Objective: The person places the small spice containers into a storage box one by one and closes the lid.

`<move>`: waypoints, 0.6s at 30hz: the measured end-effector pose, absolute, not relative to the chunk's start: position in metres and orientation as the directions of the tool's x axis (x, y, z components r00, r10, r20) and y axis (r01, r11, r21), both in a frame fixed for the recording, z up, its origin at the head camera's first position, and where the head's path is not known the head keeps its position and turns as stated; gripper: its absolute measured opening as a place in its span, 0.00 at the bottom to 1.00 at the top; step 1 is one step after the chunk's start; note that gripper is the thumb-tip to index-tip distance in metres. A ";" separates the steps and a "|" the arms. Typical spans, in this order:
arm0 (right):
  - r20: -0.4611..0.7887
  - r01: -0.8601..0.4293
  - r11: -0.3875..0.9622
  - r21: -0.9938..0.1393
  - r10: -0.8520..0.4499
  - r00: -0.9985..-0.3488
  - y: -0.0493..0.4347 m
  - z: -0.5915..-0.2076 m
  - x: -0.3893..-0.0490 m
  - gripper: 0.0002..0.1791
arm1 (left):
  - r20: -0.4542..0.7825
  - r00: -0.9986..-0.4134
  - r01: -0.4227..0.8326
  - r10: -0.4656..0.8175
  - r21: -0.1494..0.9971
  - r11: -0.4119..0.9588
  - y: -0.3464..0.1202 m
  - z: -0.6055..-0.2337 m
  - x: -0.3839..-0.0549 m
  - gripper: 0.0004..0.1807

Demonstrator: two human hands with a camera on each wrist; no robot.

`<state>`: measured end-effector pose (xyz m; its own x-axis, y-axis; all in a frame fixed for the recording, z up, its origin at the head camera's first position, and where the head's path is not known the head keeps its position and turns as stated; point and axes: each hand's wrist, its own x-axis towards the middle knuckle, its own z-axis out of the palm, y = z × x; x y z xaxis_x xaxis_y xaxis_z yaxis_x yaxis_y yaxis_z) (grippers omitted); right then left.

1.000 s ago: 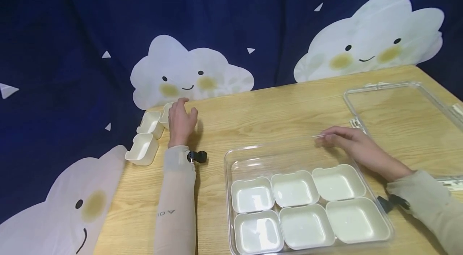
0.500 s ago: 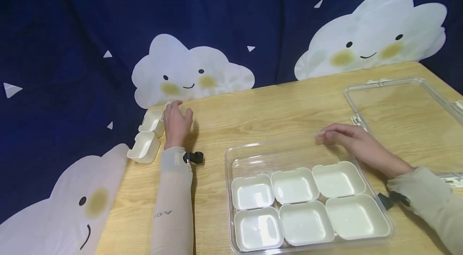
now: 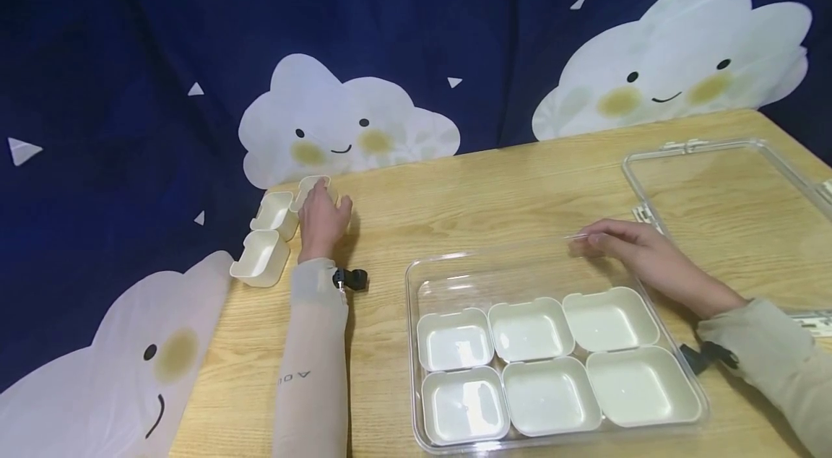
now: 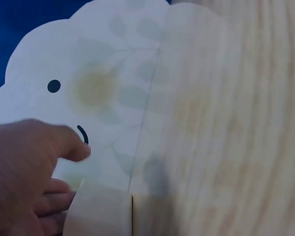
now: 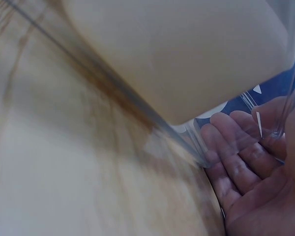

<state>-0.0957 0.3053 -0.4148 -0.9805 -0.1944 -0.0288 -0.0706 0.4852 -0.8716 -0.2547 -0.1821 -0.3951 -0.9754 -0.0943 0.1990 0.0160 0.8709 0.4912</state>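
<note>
Beyond both hands: dark blue curtain (image 3: 490,17), printed with white smiling clouds (image 3: 338,100) and small white triangles (image 3: 454,81). Beneath both: light wood-grain table (image 3: 455,201).

Left hand (image 3: 323,221): fingers loosely bent against far cream bin (image 3: 307,188), thumb stretched out to the right and apart from it. Just left of left hand: second cream bin (image 3: 274,212), beside the first. Left of and nearer the wearer than left hand: third cream bin (image 3: 261,258), just beside the second. At left wrist: black device (image 3: 353,279), over pale sleeve (image 3: 312,364).

Right hand (image 3: 627,248): thumb and fingers curled about far right corner of clear box (image 3: 490,274). Left of right hand and nearer the wearer, inside box: six cream bins (image 3: 549,396), upright, in two rows of three. Right of and beyond right hand: clear framed panel (image 3: 734,227) with pale clips (image 3: 689,147), flat on table.
</note>
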 end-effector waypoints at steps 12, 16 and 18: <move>-0.062 -0.030 0.503 -0.864 -0.165 -0.984 0.304 -0.412 -0.095 0.21 | 0.242 -0.968 0.002 -0.065 0.266 0.964 -0.178 -0.393 -0.247 0.12; -0.061 -0.029 0.504 -0.863 -0.160 -0.985 0.303 -0.413 -0.095 0.21 | 0.174 -0.983 -0.014 -0.059 0.251 0.968 -0.176 -0.392 -0.246 0.12; -0.056 -0.034 0.499 -0.866 -0.166 -0.985 0.303 -0.414 -0.095 0.21 | 0.136 -0.989 -0.020 -0.056 0.255 0.967 -0.175 -0.390 -0.246 0.10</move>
<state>-0.0949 0.3029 -0.4135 -0.9845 -0.1658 -0.0564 -0.0344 0.4989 -0.8660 -0.2458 -0.1754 -0.3904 -0.9891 -0.0561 0.1364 -0.0197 0.9668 0.2549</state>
